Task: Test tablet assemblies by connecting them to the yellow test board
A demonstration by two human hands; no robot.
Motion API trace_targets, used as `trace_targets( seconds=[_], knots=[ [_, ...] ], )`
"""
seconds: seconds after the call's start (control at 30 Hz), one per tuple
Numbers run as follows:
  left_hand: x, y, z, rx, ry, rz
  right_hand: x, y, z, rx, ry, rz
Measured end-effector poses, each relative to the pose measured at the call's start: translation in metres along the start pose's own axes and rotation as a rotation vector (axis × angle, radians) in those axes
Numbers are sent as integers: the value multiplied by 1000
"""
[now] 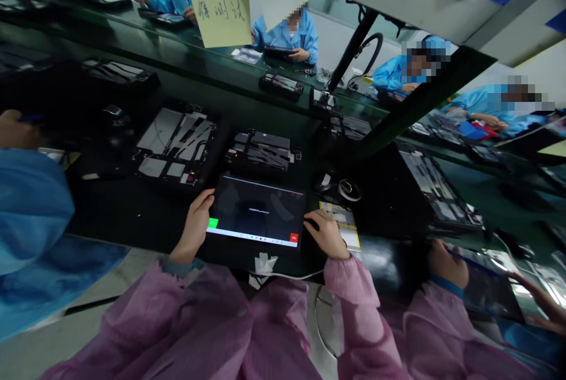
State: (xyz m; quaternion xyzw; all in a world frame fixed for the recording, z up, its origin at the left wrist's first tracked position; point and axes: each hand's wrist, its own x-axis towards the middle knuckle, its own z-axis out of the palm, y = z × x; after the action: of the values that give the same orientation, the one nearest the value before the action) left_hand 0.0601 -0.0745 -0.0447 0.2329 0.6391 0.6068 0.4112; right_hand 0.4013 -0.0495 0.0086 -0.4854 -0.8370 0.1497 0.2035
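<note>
The tablet (255,212) lies flat on the dark bench (124,215) between the two hands, its screen lit, with a green button (213,222) at one lower corner and a red button (293,238) at the other. It looks thin, stiff and light enough to lift easily, but the glass front is likely fragile and may be slippery, so the long edges or the side edges look like the safest places to hold it, away from the screen.

The left hand (193,233) lies against the tablet's left edge and the right hand (326,234) curves over its right edge. Both look loosely curled, but I cannot tell whether either is truly gripping.

Just beyond the right hand sit a yellow-edged card (339,224) and a round roll of tape (349,190). Ahead of both hands lie opened tablets (177,147) showing their insides. Near the left wrist is crumpled white paper (264,268), and a white cable (287,274) runs below the tablet.
</note>
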Motion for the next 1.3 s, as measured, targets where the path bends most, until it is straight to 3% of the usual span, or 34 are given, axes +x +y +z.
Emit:
trace_targets(
  seconds=[0.13, 0.33, 0.5, 0.57, 0.63, 0.7, 0.73, 0.83, 0.9, 0.97, 1.03, 1.3],
  knots=[
    [-1, 3, 2, -58, -40, -31, 5, -3, 0, -48, -23, -9],
    [-4, 13, 6, -16, -6, -9, 6, 2, 3, -185, 23, -12],
    [-4, 20, 9, -15, 11, 15, -23, 36, -18, -418, 314, 159],
    [-4, 21, 10, -16, 14, 23, -35, 37, -29, -549, 433, 231],
    [-4, 22, 11, -16, 17, 26, -40, 14, -31, -591, 543, 248],
    [-5, 22, 10, -11, 14, 22, -37, -31, -18, -470, 564, 138],
    [-5, 23, 10, -7, 9, 20, -33, -58, -5, -362, 530, 56],
    [-7, 24, 8, 4, -14, 14, -8, -137, 47, -128, 238, -226],
    [-7, 26, 8, 4, -27, 15, 10, -171, 78, -94, 147, -287],
    [-7, 26, 8, -3, -34, 14, 22, -186, 96, -94, 111, -295],
    [-7, 26, 8, -18, -36, 8, 25, -189, 101, -97, 95, -286],
    [-6, 22, 8, -98, -65, -17, -3, -178, 88, -63, 174, -181]
  ],
)
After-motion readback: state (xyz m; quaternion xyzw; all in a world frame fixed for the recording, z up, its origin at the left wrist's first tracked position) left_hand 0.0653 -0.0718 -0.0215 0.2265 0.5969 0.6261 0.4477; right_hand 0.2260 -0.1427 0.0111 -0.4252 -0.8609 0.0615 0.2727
